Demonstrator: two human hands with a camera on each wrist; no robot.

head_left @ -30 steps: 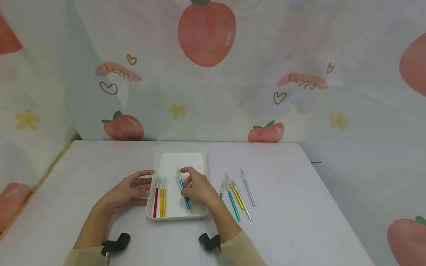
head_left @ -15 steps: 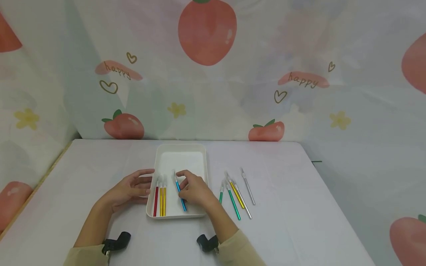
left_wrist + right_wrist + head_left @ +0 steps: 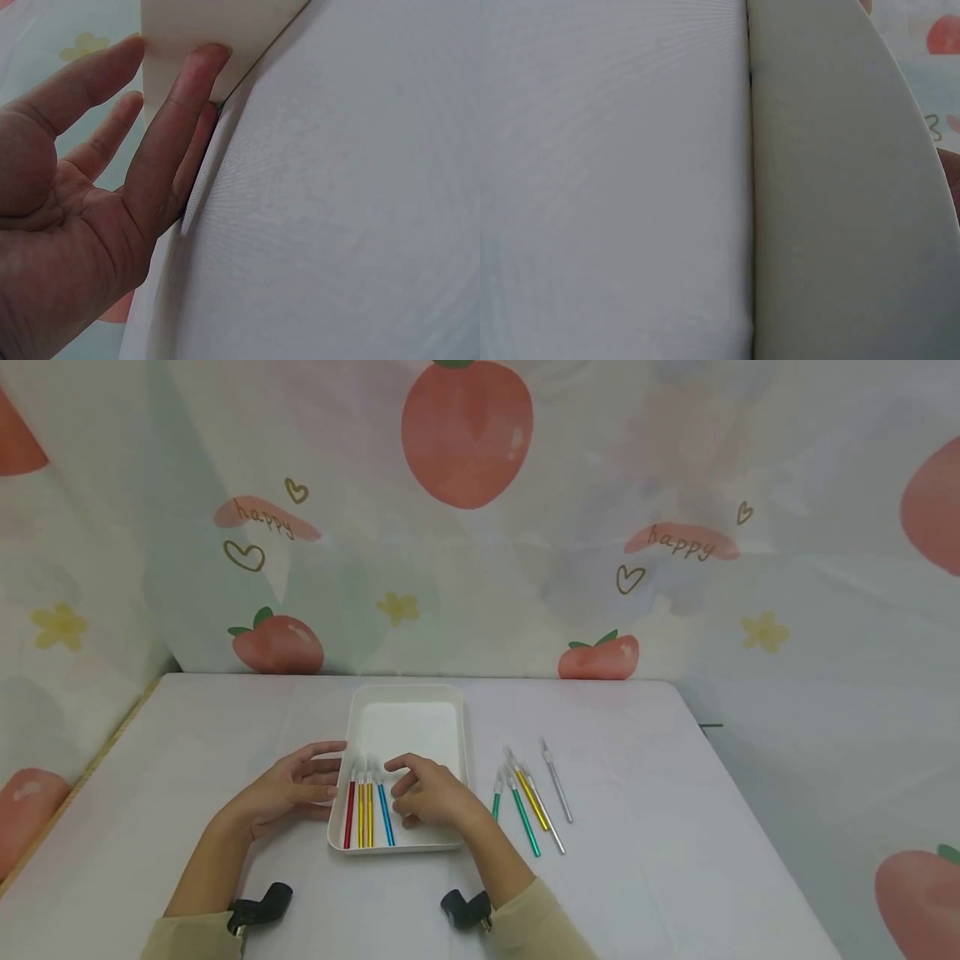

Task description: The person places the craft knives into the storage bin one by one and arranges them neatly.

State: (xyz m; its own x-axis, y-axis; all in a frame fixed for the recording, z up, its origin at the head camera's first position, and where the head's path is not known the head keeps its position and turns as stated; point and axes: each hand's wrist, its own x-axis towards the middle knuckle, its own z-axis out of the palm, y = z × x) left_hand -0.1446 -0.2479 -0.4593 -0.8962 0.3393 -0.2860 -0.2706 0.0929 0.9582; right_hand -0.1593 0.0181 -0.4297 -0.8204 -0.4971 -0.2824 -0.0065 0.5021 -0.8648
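Observation:
In the head view a white tray (image 3: 408, 718) lies on the table. Inside, near its front left, a red craft knife (image 3: 349, 814), two yellow craft knives (image 3: 365, 814) and a blue craft knife (image 3: 386, 814) lie side by side, clear caps pointing away. My right hand (image 3: 435, 793) hovers over the tray just right of the blue knife, fingers loosely bent and holding nothing. Straight fingers of my left hand (image 3: 288, 785) touch the tray's left side; the left wrist view shows its fingertips against the tray wall (image 3: 180, 30). In the right wrist view the tray wall (image 3: 832, 187) hides most of the right hand.
Right of the tray, several more capped craft knives lie on the white table: green ones (image 3: 527, 822), a yellow one (image 3: 534, 802) and silver ones (image 3: 557, 785). A fruit-print cloth (image 3: 480, 577) hangs behind the table's far edge.
The blue craft knife has moved left, from my right hand's pinch down beside the yellow ones. My right fingers have let go of it. The left hand has stayed put.

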